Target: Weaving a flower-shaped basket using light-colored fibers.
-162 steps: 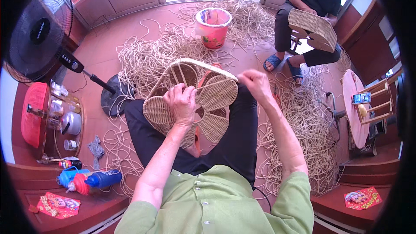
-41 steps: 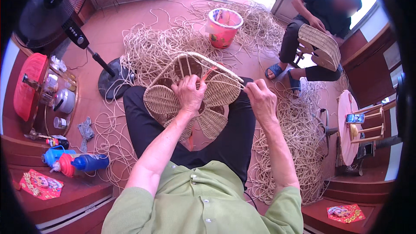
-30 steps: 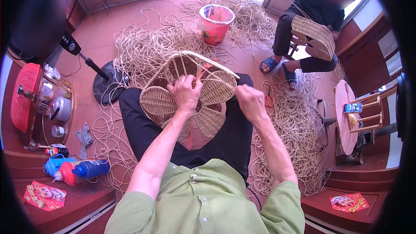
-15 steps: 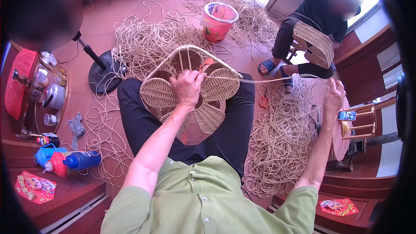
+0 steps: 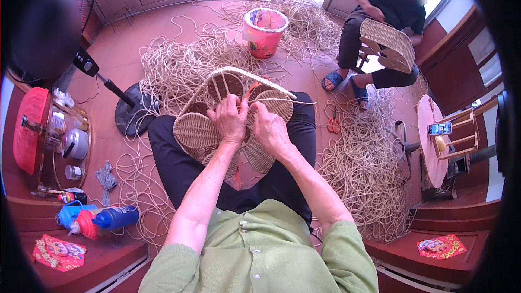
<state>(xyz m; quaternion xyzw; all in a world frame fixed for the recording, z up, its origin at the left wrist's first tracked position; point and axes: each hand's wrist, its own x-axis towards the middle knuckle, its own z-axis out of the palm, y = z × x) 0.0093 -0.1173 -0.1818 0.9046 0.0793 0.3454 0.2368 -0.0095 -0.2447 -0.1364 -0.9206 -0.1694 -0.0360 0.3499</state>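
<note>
A woven, flower-patterned panel [image 5: 196, 130] of straw-coloured cord lies across my lap, its rounded rim braided. My left hand [image 5: 230, 120] is closed on its middle, beside pale strands stretched over the upper petal. Close beside it, my right hand [image 5: 271, 132] is closed in a pinch at the centre of the panel. The cord [image 5: 278, 100] runs from between my hands out over the right petal and rim. Just above my fingertips shows an orange object [image 5: 251, 89], partly hidden, whose kind I cannot make out.
Heaps of loose cord [image 5: 361, 173] lie on the floor right and ahead. A pink bucket [image 5: 264, 46] stands beyond the panel. Red-handled scissors [image 5: 334, 125] lie to the right. At the far right a seated person holds another woven panel [image 5: 388, 43]. A fan base [image 5: 137, 107] stands left.
My right hand has come in from far out at the right, where it held the cord taut, to the panel beside my left hand. The cord now hangs slack. The other person's raised hand has lowered.
</note>
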